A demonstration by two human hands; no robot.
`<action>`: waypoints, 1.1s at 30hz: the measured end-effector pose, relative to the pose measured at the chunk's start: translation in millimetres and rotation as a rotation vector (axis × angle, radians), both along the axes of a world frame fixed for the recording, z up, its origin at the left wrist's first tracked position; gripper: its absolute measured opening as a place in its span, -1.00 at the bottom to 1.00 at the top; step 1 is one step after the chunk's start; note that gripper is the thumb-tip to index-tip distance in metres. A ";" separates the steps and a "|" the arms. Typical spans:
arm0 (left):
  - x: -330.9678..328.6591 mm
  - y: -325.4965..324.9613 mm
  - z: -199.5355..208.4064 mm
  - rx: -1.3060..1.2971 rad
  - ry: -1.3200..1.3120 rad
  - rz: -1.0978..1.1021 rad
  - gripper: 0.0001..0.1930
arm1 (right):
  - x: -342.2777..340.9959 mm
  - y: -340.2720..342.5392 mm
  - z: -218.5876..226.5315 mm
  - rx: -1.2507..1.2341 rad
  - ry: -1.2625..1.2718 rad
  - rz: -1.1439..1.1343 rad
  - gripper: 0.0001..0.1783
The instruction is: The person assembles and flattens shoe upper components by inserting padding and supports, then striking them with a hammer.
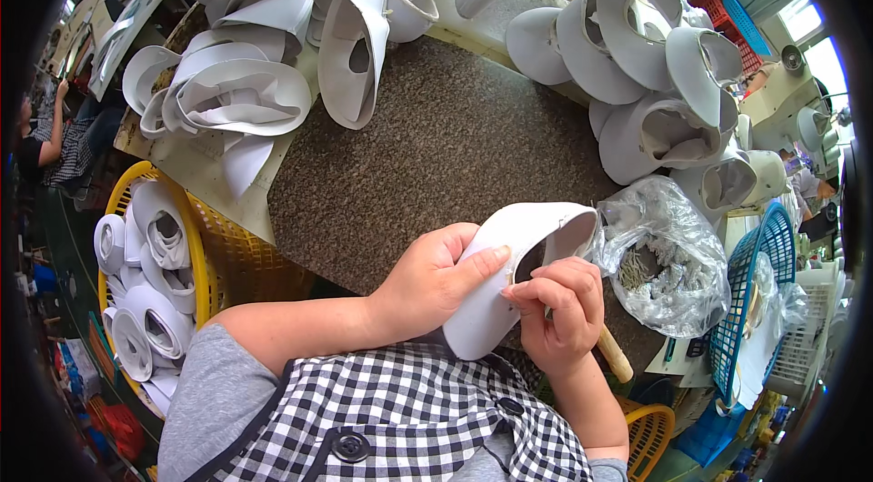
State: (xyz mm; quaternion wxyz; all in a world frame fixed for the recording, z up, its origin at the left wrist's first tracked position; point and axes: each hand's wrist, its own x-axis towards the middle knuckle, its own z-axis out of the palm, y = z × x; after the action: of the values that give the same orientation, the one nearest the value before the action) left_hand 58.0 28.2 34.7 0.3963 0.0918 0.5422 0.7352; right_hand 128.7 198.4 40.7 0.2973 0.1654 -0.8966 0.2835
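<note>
My left hand (435,277) grips a white shoe upper (509,255) from the left, thumb laid across its outer face. My right hand (562,311) pinches the edge of the upper's opening with thumb and forefinger. The same hand also holds a tool with a wooden handle (615,355) that sticks out below the palm; its working end is hidden. Both hands hover over the near edge of a speckled brown worktop (436,145), close to my checked shirt.
Heaps of white shoe uppers lie at the back left (238,91) and back right (650,73). A clear plastic bag of small metal pieces (664,264) sits right of my hands. A yellow basket (214,277) of uppers stands left, a blue basket (759,291) right. Another person (50,141) works far left.
</note>
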 end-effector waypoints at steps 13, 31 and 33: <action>-0.4 -5.8 -3.5 -0.123 0.138 -0.119 -0.72 | -10.5 1.7 16.8 0.330 -0.077 0.063 -0.86; -11.5 -4.2 -22.4 0.116 -0.137 0.231 -0.67 | 47.0 -9.1 5.0 -0.251 -0.280 0.210 -0.76; -9.3 -3.9 -23.1 0.104 -0.108 0.265 -0.67 | 46.9 -4.4 1.1 -0.235 -0.253 0.164 -0.88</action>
State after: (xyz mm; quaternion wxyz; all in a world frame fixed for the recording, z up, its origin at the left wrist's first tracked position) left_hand 48.7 24.3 11.6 0.3190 0.0002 0.4884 0.8122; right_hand 175.6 194.1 41.9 0.1754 0.1654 -0.8710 0.4281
